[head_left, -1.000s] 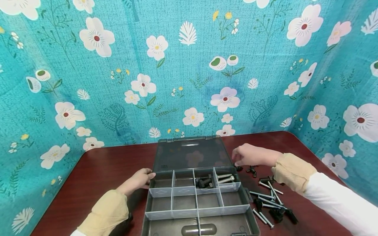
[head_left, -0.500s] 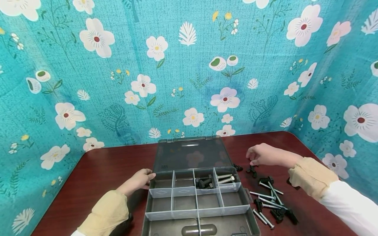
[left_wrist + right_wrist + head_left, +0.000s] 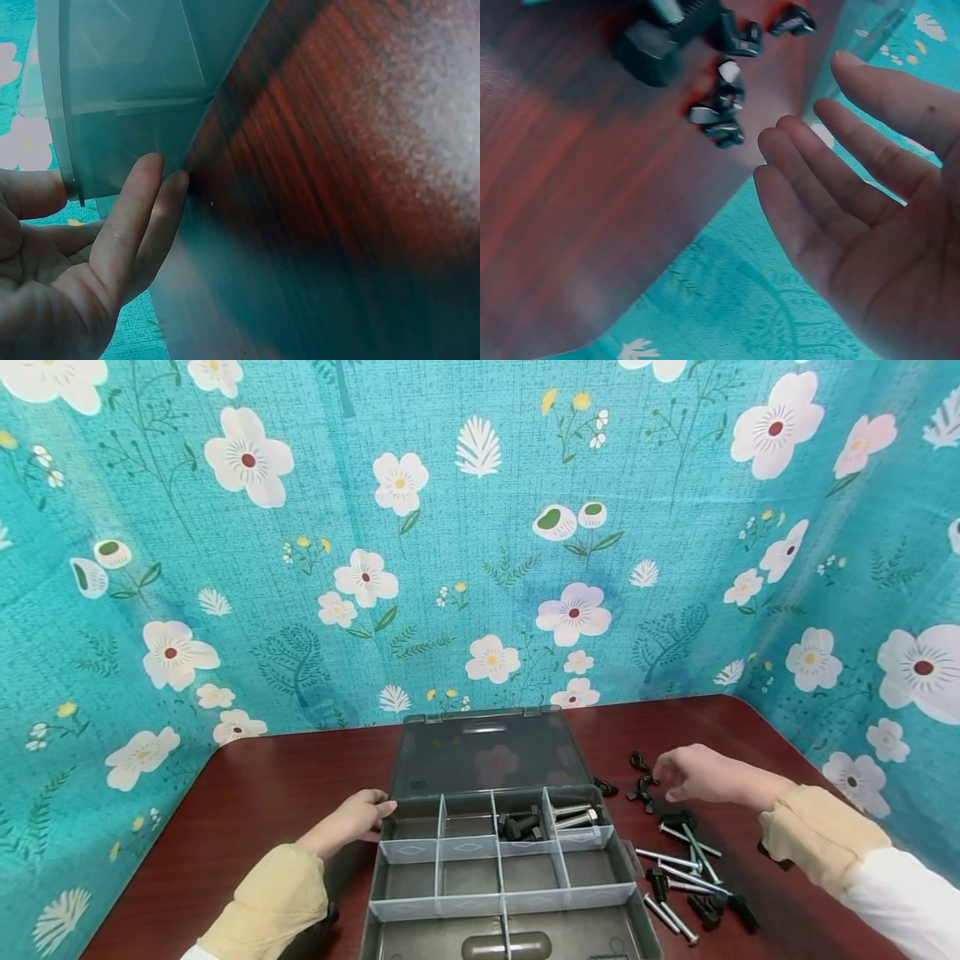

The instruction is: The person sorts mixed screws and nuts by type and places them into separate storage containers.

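Observation:
A dark translucent compartment box (image 3: 427, 907) sits with its lid (image 3: 450, 756) laid back. My left hand (image 3: 358, 814) touches its left side; in the left wrist view, straight fingers (image 3: 127, 225) lie against the outer wall and the thumb is at the edge. Empty and spread, my right hand (image 3: 693, 774) hovers right of the lid, its fingers (image 3: 802, 217) slightly bent. Just left of it lie small black wing-shaped pieces (image 3: 642, 793), which also show in the right wrist view. Black bolts (image 3: 525, 827) and silver bolts (image 3: 576, 818) fill two back compartments.
Right of the box, silver screws (image 3: 678, 860) and black pieces (image 3: 705, 910) lie scattered on the dark red table (image 3: 285, 777). Another black piece (image 3: 604, 787) rests beside the lid's corner. A floral teal cloth (image 3: 450, 568) hangs behind.
My right hand has moved right from the lid's edge, past the black wing-shaped pieces, uncovering them. The left hand stays at the box's side.

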